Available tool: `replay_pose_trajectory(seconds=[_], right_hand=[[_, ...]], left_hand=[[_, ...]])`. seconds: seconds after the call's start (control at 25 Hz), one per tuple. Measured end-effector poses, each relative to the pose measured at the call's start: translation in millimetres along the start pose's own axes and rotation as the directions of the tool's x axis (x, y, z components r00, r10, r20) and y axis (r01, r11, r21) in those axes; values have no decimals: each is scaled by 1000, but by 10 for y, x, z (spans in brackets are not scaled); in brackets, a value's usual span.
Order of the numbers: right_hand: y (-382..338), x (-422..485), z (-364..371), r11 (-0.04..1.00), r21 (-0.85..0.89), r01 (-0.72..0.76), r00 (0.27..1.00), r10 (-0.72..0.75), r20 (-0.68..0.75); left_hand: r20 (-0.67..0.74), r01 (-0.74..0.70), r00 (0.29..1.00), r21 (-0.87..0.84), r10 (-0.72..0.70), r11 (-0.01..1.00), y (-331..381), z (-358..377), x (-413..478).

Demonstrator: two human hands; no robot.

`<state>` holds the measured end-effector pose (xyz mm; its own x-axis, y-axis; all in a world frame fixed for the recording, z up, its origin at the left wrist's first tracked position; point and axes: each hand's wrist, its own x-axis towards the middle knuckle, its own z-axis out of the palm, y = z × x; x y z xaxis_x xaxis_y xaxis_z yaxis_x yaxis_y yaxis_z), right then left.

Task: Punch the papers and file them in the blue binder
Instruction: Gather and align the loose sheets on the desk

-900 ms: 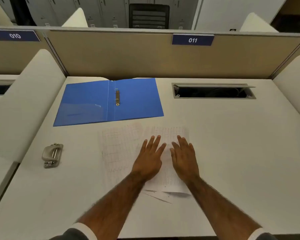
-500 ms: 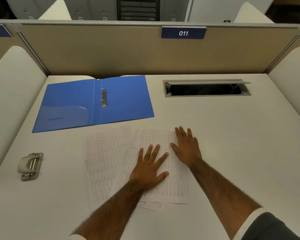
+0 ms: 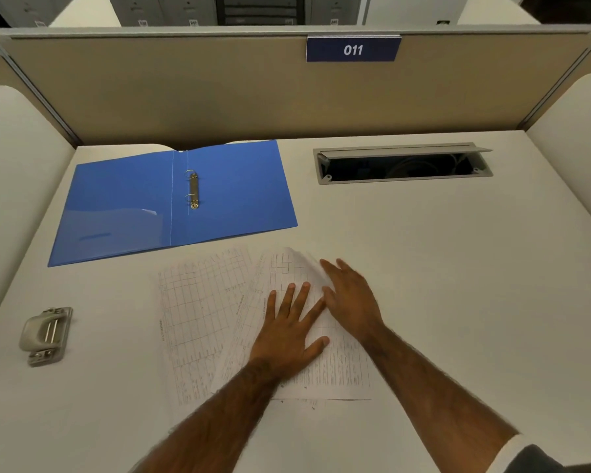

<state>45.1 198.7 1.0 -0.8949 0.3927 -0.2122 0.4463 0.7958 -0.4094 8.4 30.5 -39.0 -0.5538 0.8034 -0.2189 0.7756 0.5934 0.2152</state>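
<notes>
Papers: white gridded sheets [image 3: 202,319] fanned on the white desk [image 3: 423,268], just in front of the open blue plastic ring binder [image 3: 239,189]; print's too blurry to read.
Left hand [image 3: 287,336]: flat, fingers spread, pressing the top sheet [image 3: 338,367].
Right hand [image 3: 352,298]: at its curled-up edge, can't tell if it's pinching or just touching.

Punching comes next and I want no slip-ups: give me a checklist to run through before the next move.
1. Blue plastic ring binder lies open on the white desk: ok.
2. Its metal rings opened: cannot tell.
3. Grey metal hole punch unobstructed at the left: ok.
4. White gridded paper sheets squared into one stack: not ok, fanned apart.
5. Left hand flat on the top sheet, right hand at its curled-up edge: ok.
</notes>
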Motion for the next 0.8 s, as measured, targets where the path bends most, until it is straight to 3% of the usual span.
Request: replay_pose_trajectory(seconds=[0.16,0.36,0.44,0.64,0.8], right_hand=[[-175,-312,10,928,371,-15,997,41,-63],[-105,-434,-13,777,582,-242,896,409,-173],[-47,-362,-39,755,591,-285,871,461,-169],[39,-201,-27,830,407,-381,853,485,-192],[88,-226,-3,854,378,-358,866,455,-206]], left_hand=[[-10,10,1000,-33,-10,999,-4,-5,-11],[-1,35,999,-42,-35,999,-9,-6,-23],[7,33,999,-34,-33,999,-7,-15,-28],[11,47,999,-21,-46,999,-7,-35,-32],[-19,67,998,-55,-68,996,-34,-59,-49]])
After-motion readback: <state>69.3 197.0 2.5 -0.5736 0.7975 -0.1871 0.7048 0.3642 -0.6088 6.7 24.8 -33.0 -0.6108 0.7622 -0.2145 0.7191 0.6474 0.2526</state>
